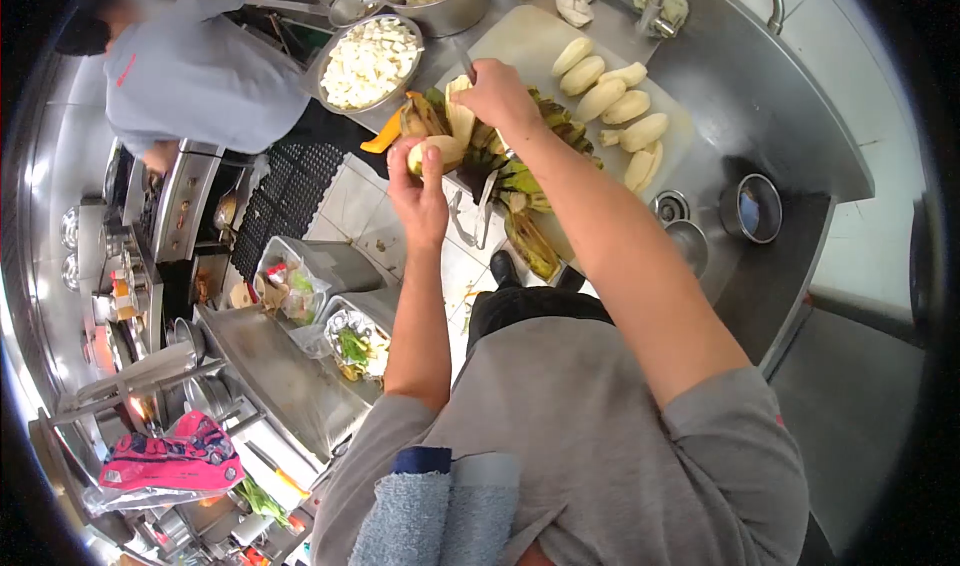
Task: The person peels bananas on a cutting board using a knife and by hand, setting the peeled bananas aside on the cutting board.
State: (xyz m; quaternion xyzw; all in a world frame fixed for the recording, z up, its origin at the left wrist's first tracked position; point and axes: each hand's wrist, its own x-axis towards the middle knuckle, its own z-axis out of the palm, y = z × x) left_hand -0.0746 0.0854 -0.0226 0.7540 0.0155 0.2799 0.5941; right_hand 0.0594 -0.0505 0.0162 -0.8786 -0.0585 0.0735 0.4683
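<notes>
A partly peeled plantain (437, 154) is in my left hand (424, 188), the fingers and thumb closed around it. Just above and to the right, my right hand (500, 98) is wrapped around a knife (467, 64); its grey end juts out past the fist and most of it is hidden. Another pale peeled plantain (460, 114) shows between the hands. Beneath them lies a heap of green and brown plantain peels (520, 181), with a dark plantain piece (532, 244) at its near end. Several peeled plantains (600, 98) rest on the white cutting board (520, 41).
A bowl of white chopped pieces (370, 63) and a metal pot (455, 16) stand beyond the board. A faucet (656, 16) and a small metal container (752, 209) are at the right. Lined bins (345, 266) sit at the left, where another person (200, 66) stands near the stove.
</notes>
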